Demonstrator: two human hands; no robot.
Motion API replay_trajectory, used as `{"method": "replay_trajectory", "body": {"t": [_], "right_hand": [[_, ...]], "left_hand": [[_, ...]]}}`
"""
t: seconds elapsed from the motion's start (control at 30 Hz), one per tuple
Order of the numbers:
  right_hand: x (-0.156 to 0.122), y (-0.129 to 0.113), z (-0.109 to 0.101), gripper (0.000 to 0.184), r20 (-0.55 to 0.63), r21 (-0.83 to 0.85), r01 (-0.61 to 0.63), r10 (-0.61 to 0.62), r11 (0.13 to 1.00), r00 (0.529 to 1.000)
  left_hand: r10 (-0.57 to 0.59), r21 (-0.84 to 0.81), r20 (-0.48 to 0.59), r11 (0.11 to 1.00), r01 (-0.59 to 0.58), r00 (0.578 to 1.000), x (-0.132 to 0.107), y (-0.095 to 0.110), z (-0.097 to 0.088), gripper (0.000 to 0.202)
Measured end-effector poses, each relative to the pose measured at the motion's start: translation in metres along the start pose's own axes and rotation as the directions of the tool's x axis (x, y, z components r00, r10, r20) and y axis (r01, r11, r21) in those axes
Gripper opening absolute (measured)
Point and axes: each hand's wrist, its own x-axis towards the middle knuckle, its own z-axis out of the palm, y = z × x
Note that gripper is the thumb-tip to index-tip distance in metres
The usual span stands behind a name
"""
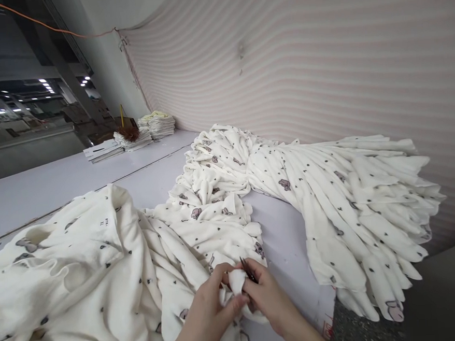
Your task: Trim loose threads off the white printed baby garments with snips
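Note:
Pinched in my left hand (pixel 216 311) is the edge of a white printed garment (pixel 129 271) with small dark spots and pinkish animal figures. It lies in loose folds on the left half of the table, a size mark "XL" showing near its neck. My right hand (pixel 265 292) is closed around small dark thread snips (pixel 248 271), their points sticking up past the fingers. The right fingertips also meet the bunched cloth beside the left hand. Exactly how the cloth sits between the fingers is partly hidden.
Behind and to the right, a gathered heap of the same printed cloth (pixel 314 185) hangs over the table (pixel 272 229) edge. Stacks of folded white pieces (pixel 158 126) stand at the far end, near a reddish-brown bundle (pixel 129 133). A striped cloth sheet (pixel 301 61) hangs along the back.

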Motion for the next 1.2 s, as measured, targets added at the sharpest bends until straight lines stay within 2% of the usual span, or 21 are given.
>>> {"method": "replay_trajectory", "body": {"t": [0.07, 0.2, 0.27, 0.37, 0.43, 0.5, 0.6, 0.7, 0.73, 0.8, 0.83, 0.87, 0.93, 1.0, 1.03, 1.1, 1.13, 1.2], "right_hand": [[-0.001, -0.005, -0.001, 0.007, -0.022, -0.013, 0.023, -0.024, 1.0, 0.999], [-0.008, -0.007, -0.011, 0.018, -0.114, -0.149, 0.169, -0.186, 0.974, 0.976], [-0.015, -0.003, -0.016, 0.025, -0.065, -0.218, 0.221, -0.24, 0.951, 0.969], [-0.026, 0.007, -0.018, 0.036, -0.006, -0.318, 0.252, -0.268, 0.914, 0.964], [-0.03, 0.012, -0.018, 0.029, -0.001, -0.379, 0.254, -0.275, 0.89, 0.961], [-0.03, 0.013, -0.018, 0.012, 0.016, -0.382, 0.251, -0.265, 0.889, 0.964], [-0.027, 0.008, -0.018, 0.004, 0.045, -0.244, 0.19, -0.184, 0.951, 0.982], [-0.025, 0.004, -0.014, 0.016, 0.087, 0.039, 0.0, -0.004, 0.999, 0.996], [-0.025, 0.004, -0.011, 0.022, 0.089, 0.141, -0.07, 0.058, 0.988, 0.994], [-0.026, 0.007, -0.005, 0.034, 0.069, 0.309, -0.179, 0.165, 0.934, 0.984], [-0.027, 0.01, -0.001, 0.04, 0.055, 0.372, -0.209, 0.204, 0.904, 0.977], [-0.028, 0.013, 0.003, 0.044, 0.048, 0.419, -0.226, 0.227, 0.88, 0.973], [-0.031, 0.018, 0.01, 0.048, 0.068, 0.469, -0.252, 0.25, 0.846, 0.966], [-0.036, 0.021, 0.017, 0.047, 0.102, 0.475, -0.273, 0.255, 0.837, 0.961], [-0.037, 0.022, 0.02, 0.047, 0.11, 0.465, -0.278, 0.257, 0.841, 0.96], [-0.039, 0.022, 0.023, 0.045, 0.066, 0.422, -0.245, 0.239, 0.873, 0.969], [-0.038, 0.022, 0.023, 0.043, 0.005, 0.38, -0.193, 0.206, 0.904, 0.978], [-0.034, 0.022, 0.018, 0.038, -0.157, 0.219, -0.025, 0.061, 0.975, 0.986]], "left_hand": [[-0.041, -0.032, -0.072, 0.999, 0.039, 0.997, 0.003, -0.004, -0.001, 0.008], [-0.103, -0.073, -0.161, 0.993, 0.092, 0.982, 0.001, -0.022, -0.004, 0.018], [-0.087, -0.076, -0.211, 0.994, 0.072, 0.974, -0.003, -0.026, -0.005, 0.018], [0.012, -0.036, -0.229, 0.999, -0.021, 0.973, -0.007, -0.023, -0.006, 0.025], [0.047, 0.013, -0.264, 0.999, -0.045, 0.963, -0.011, -0.018, -0.005, 0.019], [0.06, 0.064, -0.34, 0.997, -0.04, 0.939, -0.014, -0.016, -0.003, 0.007], [0.084, 0.098, -0.414, 0.994, -0.048, 0.906, -0.016, -0.018, 0.0, 0.017], [0.057, 0.067, -0.415, 0.997, -0.032, 0.908, -0.013, -0.018, -0.003, 0.014], [0.02, 0.048, -0.425, 0.999, 0.001, 0.905, -0.011, -0.017, -0.005, 0.01], [-0.062, 0.016, -0.49, 0.997, 0.08, 0.87, -0.009, -0.014, -0.007, 0.03], [-0.062, 0.021, -0.539, 0.996, 0.087, 0.84, -0.01, -0.013, -0.008, 0.035], [-0.012, 0.056, -0.569, 0.997, 0.054, 0.822, -0.011, -0.012, -0.007, 0.031], [0.21, 0.196, -0.506, 0.973, -0.125, 0.837, -0.017, -0.014, -0.003, 0.012], [0.368, 0.279, -0.378, 0.92, -0.275, 0.85, -0.023, -0.018, 0.004, 0.012], [0.376, 0.278, -0.346, 0.916, -0.288, 0.86, -0.025, -0.02, 0.007, 0.017], [0.312, 0.229, -0.369, 0.943, -0.239, 0.876, -0.028, -0.021, 0.012, 0.021], [0.273, 0.192, -0.38, 0.958, -0.214, 0.884, -0.028, -0.021, 0.013, 0.015], [0.221, 0.112, -0.355, 0.975, -0.194, 0.908, -0.028, -0.019, 0.01, 0.009]]}}
